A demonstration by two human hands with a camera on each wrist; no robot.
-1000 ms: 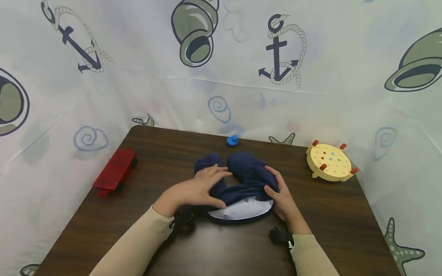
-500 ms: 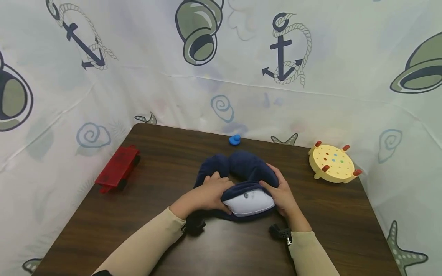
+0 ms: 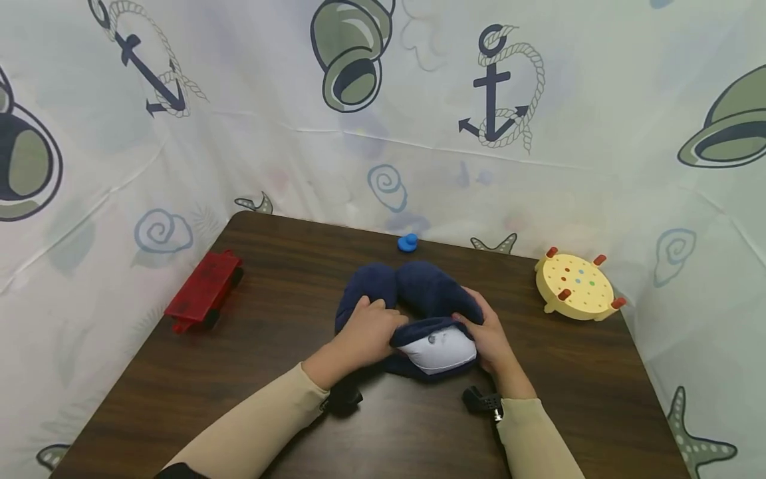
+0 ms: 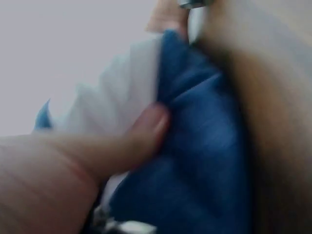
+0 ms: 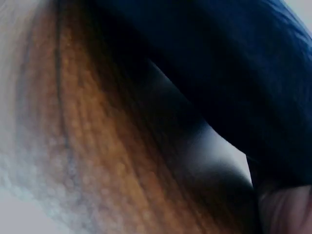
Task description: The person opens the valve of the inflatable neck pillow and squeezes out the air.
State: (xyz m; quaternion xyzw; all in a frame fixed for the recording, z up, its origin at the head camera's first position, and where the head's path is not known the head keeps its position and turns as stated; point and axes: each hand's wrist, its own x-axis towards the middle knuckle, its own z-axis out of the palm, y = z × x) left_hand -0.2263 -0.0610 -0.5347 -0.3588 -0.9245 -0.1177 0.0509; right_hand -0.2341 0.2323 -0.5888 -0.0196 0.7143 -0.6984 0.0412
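A navy U-shaped neck pillow point(image 3: 429, 289) lies on the table between both hands, its curved side toward me. White inner fabric point(image 3: 444, 351) shows through a gap in its cover. My left hand point(image 3: 366, 332) grips the cover at the gap's left end; in the left wrist view the thumb point(image 4: 141, 134) presses where white meets blue, near a small shiny metal piece point(image 4: 131, 226). My right hand point(image 3: 491, 336) holds the pillow's right side, thumb on top. In the right wrist view the dark pillow point(image 5: 219, 63) fills the top, with a bit of hand point(image 5: 290, 209) at the lower right.
On the brown table point(image 3: 287, 266), a red board on dark wheels point(image 3: 205, 289) stands at the left. A small blue toy point(image 3: 407, 243) sits by the back edge. A round yellow piece with red pegs point(image 3: 574, 286) is at the back right. Patterned cloth point(image 3: 287, 100) hangs behind.
My left hand came down from over the pillow and took hold of its cover. The near edge was lifted and the white opening narrowed, shifting right. My right hand kept its hold.
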